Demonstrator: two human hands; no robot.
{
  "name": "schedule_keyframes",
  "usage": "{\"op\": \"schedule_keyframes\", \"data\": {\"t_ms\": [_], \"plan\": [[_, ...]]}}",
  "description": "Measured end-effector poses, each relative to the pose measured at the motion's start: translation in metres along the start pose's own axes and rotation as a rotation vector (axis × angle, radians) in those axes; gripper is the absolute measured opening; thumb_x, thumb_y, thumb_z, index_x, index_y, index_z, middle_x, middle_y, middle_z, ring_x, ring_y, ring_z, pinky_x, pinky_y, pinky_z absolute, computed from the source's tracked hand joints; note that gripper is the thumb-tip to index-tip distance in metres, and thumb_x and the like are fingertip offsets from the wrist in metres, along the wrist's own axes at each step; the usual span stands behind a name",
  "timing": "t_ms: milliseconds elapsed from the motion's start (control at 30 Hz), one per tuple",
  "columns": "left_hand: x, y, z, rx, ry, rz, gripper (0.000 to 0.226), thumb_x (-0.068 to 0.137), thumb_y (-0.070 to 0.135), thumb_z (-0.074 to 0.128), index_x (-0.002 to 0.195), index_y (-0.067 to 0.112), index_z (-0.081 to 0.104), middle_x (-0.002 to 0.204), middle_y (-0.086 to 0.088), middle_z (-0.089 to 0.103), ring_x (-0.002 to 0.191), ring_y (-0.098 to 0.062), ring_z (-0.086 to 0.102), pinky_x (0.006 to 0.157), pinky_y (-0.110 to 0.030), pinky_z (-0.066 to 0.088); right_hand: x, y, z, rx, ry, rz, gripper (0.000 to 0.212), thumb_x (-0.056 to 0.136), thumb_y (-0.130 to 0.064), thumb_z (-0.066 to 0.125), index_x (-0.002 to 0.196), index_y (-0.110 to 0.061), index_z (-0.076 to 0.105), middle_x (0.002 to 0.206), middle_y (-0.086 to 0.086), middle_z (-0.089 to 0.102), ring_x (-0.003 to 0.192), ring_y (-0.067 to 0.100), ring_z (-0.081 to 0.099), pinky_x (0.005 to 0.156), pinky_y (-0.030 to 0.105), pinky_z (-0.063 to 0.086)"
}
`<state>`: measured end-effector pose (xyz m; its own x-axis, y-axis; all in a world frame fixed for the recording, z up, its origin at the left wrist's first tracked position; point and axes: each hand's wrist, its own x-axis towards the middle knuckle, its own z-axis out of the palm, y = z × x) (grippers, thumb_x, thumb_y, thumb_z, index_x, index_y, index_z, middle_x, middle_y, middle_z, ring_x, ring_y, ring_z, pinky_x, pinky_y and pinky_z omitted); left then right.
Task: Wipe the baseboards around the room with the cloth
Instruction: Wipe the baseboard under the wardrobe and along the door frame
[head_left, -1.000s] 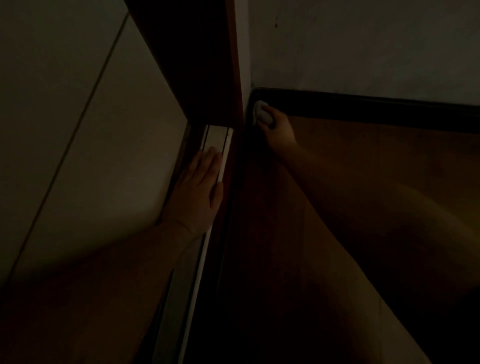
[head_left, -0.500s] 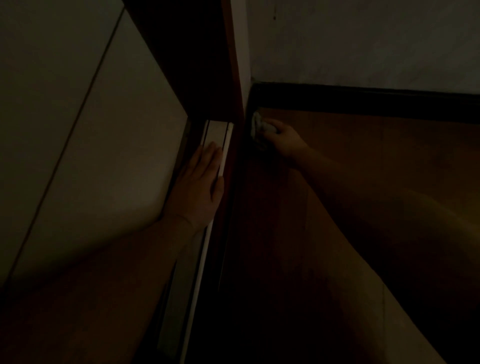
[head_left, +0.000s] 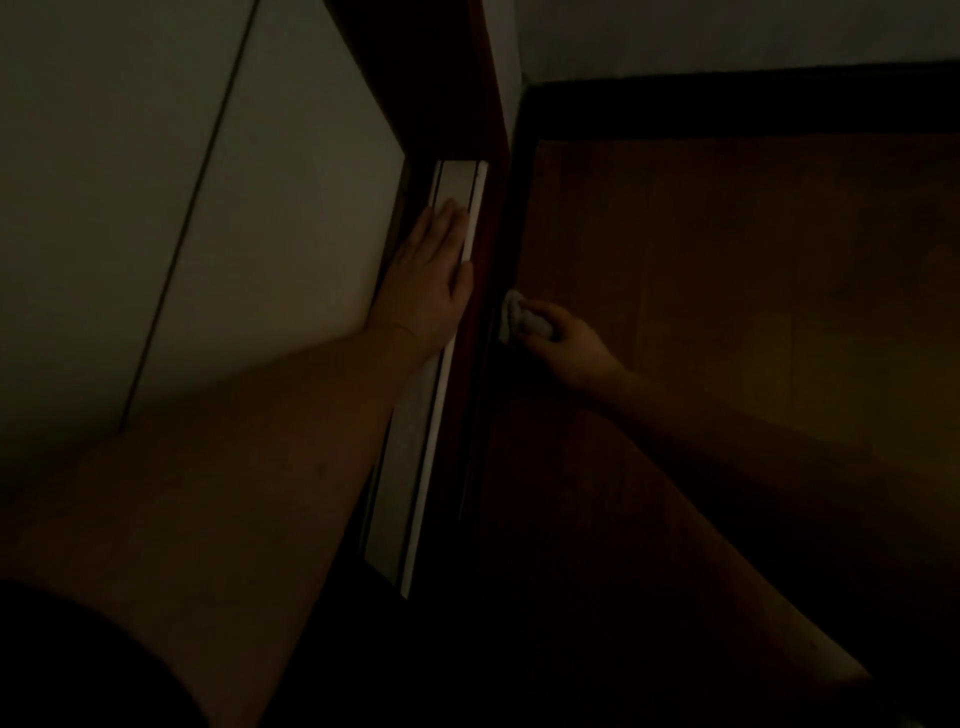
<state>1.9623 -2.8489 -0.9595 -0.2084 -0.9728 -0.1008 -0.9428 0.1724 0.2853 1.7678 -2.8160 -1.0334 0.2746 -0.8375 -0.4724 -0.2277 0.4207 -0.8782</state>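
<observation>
Pale metal door track nr cam, left hand flat on it, fingers straight, holding nothing | right hand curled round small white bunched cloth, pressed vs dark side baseboard | cloth prob soft, light; grip whole wad | far: dark baseboard under wall.

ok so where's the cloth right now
In the head view, centre: the cloth is bunched in the right hand, against the dark baseboard beside the wood floor.
</observation>
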Motion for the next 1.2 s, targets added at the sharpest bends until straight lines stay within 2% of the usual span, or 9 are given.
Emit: {"op": "schedule_keyframes", "data": {"t_ms": [133,333,467,600,733,900,1067,1133,1200], "plan": [[0.000,0.000,0.001,0.003,-0.008,-0.022,0.057,0.107,0.029,0.030,0.158,0.014,0.009,0.166,-0.004,0.004,0.153,-0.019,0.000,0.124,-0.037,0.006,-0.047,0.020,0.031,0.003,0.010,0.054,0.046,0.095,-0.028,0.063,0.140,-0.028,0.050,0.137,0.002,0.055,0.116,0.020,0.059,0.097,0.038,0.053],[0.000,0.000,0.000,-0.002,-0.012,-0.014,0.056,0.107,0.028,0.029,0.158,0.012,0.010,0.166,-0.006,0.005,0.153,-0.021,0.001,0.124,-0.037,0.006,-0.091,0.033,0.046,0.028,-0.076,0.120,0.043,0.095,-0.026,0.064,0.137,-0.027,0.054,0.136,0.002,0.057,0.118,0.019,0.059,0.100,0.040,0.051],[0.002,-0.002,0.000,-0.016,-0.012,-0.011,0.056,0.107,0.027,0.030,0.158,0.010,0.011,0.166,-0.008,0.007,0.153,-0.022,0.002,0.124,-0.038,0.006,-0.091,0.031,0.029,0.150,-0.166,0.128,0.032,0.096,-0.013,0.062,0.128,-0.015,0.059,0.121,0.005,0.064,0.115,0.026,0.062,0.098,0.037,0.053],[0.004,-0.005,0.002,-0.041,-0.008,-0.011,0.056,0.107,0.028,0.031,0.158,0.012,0.012,0.166,-0.006,0.007,0.153,-0.020,0.001,0.124,-0.038,0.007,-0.069,0.020,0.006,0.228,-0.081,0.088,0.035,0.096,-0.010,0.060,0.131,-0.012,0.057,0.128,0.011,0.061,0.119,0.028,0.060,0.102,0.042,0.050],[0.004,-0.007,0.005,-0.030,0.009,0.000,0.056,0.107,0.027,0.032,0.158,0.012,0.013,0.166,-0.005,0.008,0.153,-0.020,0.002,0.124,-0.038,0.008,-0.031,0.001,-0.024,0.165,0.049,-0.020,0.044,0.096,-0.017,0.063,0.138,-0.020,0.052,0.137,0.005,0.056,0.118,0.017,0.059,0.093,0.030,0.054],[0.003,-0.008,0.008,-0.027,0.036,0.022,0.056,0.107,0.027,0.033,0.157,0.010,0.014,0.165,-0.006,0.009,0.152,-0.021,0.003,0.123,-0.031,0.004,0.027,-0.027,-0.053,0.014,0.155,-0.131,0.050,0.097,-0.025,0.062,0.144,-0.023,0.047,0.148,0.001,0.045,0.132,0.018,0.049,0.108,0.042,0.046],[0.003,-0.009,0.008,-0.014,0.026,0.013,0.059,0.103,0.035,0.025,0.157,0.012,0.014,0.165,-0.004,0.009,0.152,-0.019,0.003,0.122,-0.029,0.002,0.080,-0.057,-0.070,-0.003,0.216,-0.149,0.053,0.098,-0.021,0.059,0.148,-0.017,0.042,0.150,0.008,0.041,0.135,0.022,0.044,0.112,0.045,0.040],[0.003,-0.009,0.008,-0.020,0.017,0.012,0.060,0.102,0.037,0.024,0.157,0.014,0.012,0.165,-0.001,0.007,0.152,-0.017,0.001,0.122,-0.028,0.002,0.100,-0.071,-0.075,-0.042,0.197,-0.183,0.053,0.099,-0.018,0.058,0.149,-0.015,0.040,0.151,0.010,0.039,0.137,0.023,0.042,0.114,0.040,0.037],[0.002,-0.008,0.008,-0.025,0.011,0.011,0.060,0.102,0.037,0.024,0.157,0.015,0.011,0.165,0.001,0.005,0.152,-0.016,0.000,0.123,-0.029,0.003,0.119,-0.086,-0.075,-0.105,0.227,-0.268,0.052,0.099,-0.014,0.057,0.148,-0.008,0.040,0.150,0.011,0.041,0.136,0.020,0.042,0.112,0.026,0.034]]}}
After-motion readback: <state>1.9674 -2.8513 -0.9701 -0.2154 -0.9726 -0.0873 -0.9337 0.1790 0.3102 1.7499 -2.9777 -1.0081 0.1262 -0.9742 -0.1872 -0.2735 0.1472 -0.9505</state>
